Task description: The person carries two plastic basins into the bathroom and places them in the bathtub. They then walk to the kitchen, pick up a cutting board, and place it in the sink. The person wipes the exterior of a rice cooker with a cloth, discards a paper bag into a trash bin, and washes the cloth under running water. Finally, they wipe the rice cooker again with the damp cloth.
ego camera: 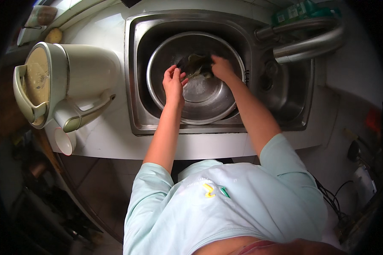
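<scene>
A wide stainless steel basin (196, 113) rests in the larger bowl of a steel sink (140, 122). Limp, dark greenish pieces (198, 68), perhaps leaves or seaweed, are in the basin between my hands. At their left side is my left hand (173, 87), with its thumb raised and fingers curled. My right hand (222, 68) is at their right side, its fingers bent and blurred. Whether either hand grips the pieces is unclear, as the fingertips are partly hidden. Some wet shine shows on the basin's floor.
A curved metal faucet (306, 47) reaches over the smaller sink bowl (290, 98) at right. Behind it lies a green bottle (295, 14). A large cream electric kettle (89, 67) and a small white bowl (64, 142) stand on the left counter (99, 140).
</scene>
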`<action>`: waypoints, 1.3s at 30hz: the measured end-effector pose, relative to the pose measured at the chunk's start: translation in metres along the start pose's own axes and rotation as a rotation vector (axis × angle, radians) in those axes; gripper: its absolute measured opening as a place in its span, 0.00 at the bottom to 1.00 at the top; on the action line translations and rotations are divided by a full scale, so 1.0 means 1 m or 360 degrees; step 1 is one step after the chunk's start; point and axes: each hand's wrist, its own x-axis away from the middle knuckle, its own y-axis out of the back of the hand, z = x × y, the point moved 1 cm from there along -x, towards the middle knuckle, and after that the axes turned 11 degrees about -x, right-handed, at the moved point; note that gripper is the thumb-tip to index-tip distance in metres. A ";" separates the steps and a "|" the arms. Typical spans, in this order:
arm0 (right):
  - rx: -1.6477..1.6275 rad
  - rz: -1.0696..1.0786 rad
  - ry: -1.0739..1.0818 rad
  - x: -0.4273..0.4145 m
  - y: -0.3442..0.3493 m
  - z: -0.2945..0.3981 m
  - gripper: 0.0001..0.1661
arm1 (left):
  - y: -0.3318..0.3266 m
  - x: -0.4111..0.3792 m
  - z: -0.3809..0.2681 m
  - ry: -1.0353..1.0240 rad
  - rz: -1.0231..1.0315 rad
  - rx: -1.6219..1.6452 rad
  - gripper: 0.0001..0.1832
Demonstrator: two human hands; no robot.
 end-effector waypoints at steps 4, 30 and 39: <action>-0.0560 0.0228 -0.0680 -0.009 -0.004 0.013 0.27 | 0.007 -0.018 0.012 0.0410 -0.0008 -0.0034 0.25; -0.0582 -0.0199 -0.0355 -0.005 -0.052 -0.010 0.30 | 0.001 -0.022 -0.008 0.0543 0.0072 0.0204 0.25; -0.0987 -0.0348 0.0274 0.045 -0.085 0.077 0.15 | 0.030 -0.098 0.042 0.0915 0.0786 0.0900 0.21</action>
